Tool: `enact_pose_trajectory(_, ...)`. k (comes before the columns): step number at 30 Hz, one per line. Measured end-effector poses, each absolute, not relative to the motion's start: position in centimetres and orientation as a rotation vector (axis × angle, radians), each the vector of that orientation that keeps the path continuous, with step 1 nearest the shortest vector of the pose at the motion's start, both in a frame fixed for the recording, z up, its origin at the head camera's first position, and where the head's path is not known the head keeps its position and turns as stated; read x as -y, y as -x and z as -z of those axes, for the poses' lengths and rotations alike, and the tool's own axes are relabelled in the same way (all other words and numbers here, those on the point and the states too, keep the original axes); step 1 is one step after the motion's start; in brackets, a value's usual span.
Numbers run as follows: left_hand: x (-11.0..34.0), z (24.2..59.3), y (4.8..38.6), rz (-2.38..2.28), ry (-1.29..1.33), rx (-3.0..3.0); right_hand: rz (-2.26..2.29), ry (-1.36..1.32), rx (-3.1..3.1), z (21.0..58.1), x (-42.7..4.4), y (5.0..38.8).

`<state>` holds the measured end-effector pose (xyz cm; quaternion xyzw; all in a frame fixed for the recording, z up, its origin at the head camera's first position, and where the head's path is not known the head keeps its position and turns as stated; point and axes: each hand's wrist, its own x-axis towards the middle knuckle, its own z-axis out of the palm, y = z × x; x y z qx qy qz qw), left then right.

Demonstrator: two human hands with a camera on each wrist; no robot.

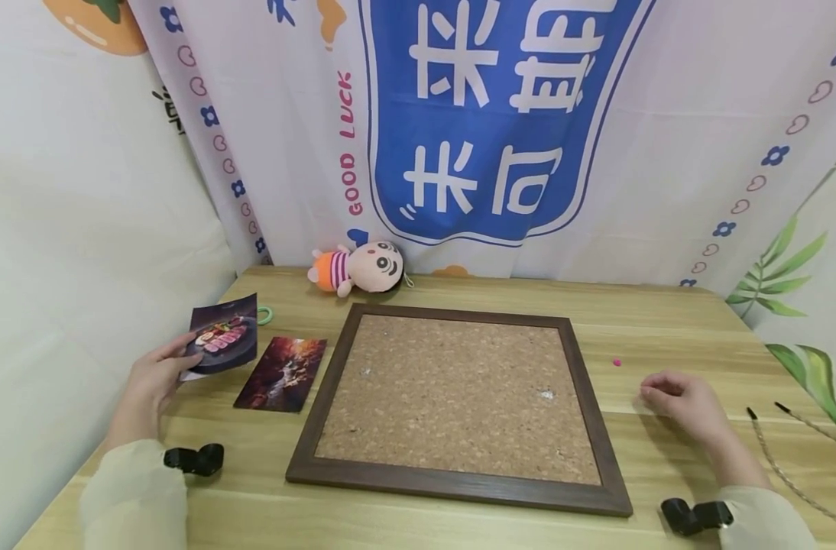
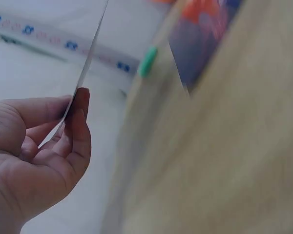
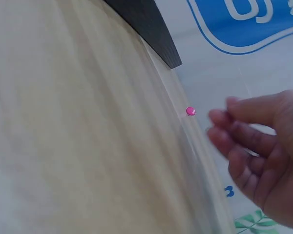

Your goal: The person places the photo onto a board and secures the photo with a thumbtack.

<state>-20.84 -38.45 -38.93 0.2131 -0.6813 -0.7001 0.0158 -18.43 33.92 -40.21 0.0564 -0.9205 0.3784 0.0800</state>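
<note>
My left hand [image 1: 153, 382] pinches a photo card [image 1: 228, 340] with a plated dish printed on it, raised at the left side of the table. In the left wrist view that card shows edge-on, between thumb and fingers. A second photo card [image 1: 283, 374], dark red, lies flat to the right of it. The wood-framed corkboard [image 1: 452, 397] lies flat in the middle. At the right, my right hand [image 1: 686, 401] hovers with loosely curled fingers; nothing shows between them. A small pink pushpin [image 1: 617, 363] rests on the table ahead and left of that hand.
A green ring-shaped object [image 1: 265, 315] lies partly behind the raised card. A plush doll [image 1: 359, 267] lies at the table's back edge, by the printed curtain [image 1: 473, 137]. Cords with black tips [image 1: 779, 458] lie at the far right.
</note>
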Motion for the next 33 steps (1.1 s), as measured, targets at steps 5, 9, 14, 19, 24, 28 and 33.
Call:
enact_pose_trajectory(5,36.5,37.8,22.3,2.221,-0.458,2.051,-1.233,-0.180,2.702,39.1,-33.4,18.9)
enact_pose_trajectory(9,33.8,36.2,22.6,2.247,-0.296,2.091,-1.283,-0.247,2.701,38.4,-32.8,19.7)
enact_pose_trajectory(14,31.8,36.8,24.4,2.204,-0.139,2.153,-1.530,-0.271,2.611,38.5,-32.6,21.3)
enact_pose_trajectory(19,27.2,34.6,24.3,2.138,-0.141,2.212,-1.771,-0.319,2.462,38.7,-32.5,22.8)
enact_pose_trajectory(24,22.6,32.5,24.0,2.063,-0.112,2.283,-1.790,-0.290,2.449,37.3,-30.7,23.3)
enact_pose_trajectory(28,20.2,33.9,25.6,2.132,-0.032,2.243,-1.744,-0.267,2.511,35.8,-28.7,23.5)
enact_pose_trajectory(33,15.9,33.4,25.0,2.131,-0.034,2.297,-1.739,-0.235,2.538,34.3,-26.5,23.9)
